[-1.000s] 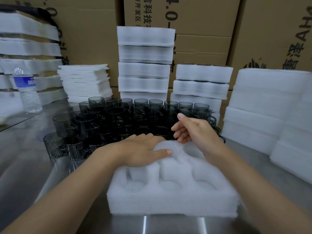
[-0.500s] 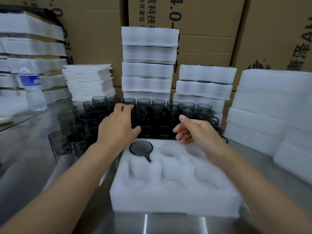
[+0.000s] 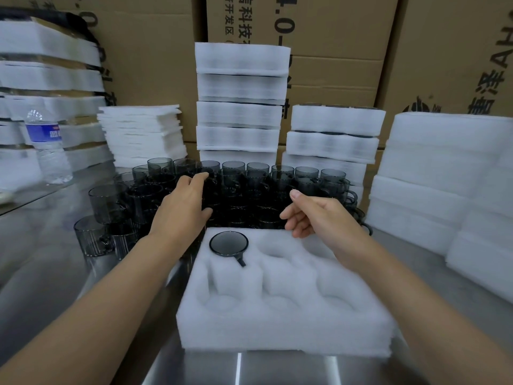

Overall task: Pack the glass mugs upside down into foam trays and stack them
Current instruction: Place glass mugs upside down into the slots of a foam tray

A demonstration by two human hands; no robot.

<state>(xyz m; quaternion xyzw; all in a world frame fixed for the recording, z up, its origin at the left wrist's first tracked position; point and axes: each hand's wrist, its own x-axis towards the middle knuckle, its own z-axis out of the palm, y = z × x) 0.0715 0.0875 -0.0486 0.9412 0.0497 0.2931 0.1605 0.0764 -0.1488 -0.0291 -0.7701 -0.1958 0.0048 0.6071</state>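
Observation:
A white foam tray [image 3: 280, 326] with several round pockets lies on the steel table in front of me. One dark glass mug [image 3: 228, 243] sits upside down in its far left pocket, handle pointing toward me. Behind the tray stands a crowd of upright dark glass mugs [image 3: 280, 182]. My left hand [image 3: 180, 209] reaches over those mugs, thumb and fingers curled around one of them. Just above the tray's far edge hovers my right hand [image 3: 319, 215], its fingers loosely curled and holding nothing.
Two stacks of packed foam trays [image 3: 240, 107] [image 3: 334, 134] stand behind the mugs. Foam sheets [image 3: 141, 132] and a water bottle [image 3: 47, 145] are at the left, more foam piles [image 3: 444, 176] at the right. Cardboard boxes [image 3: 319, 37] form the back wall.
My left hand lifted off the tray, uncovering the upside-down mug, and moved back over the loose mugs. My right hand has barely shifted.

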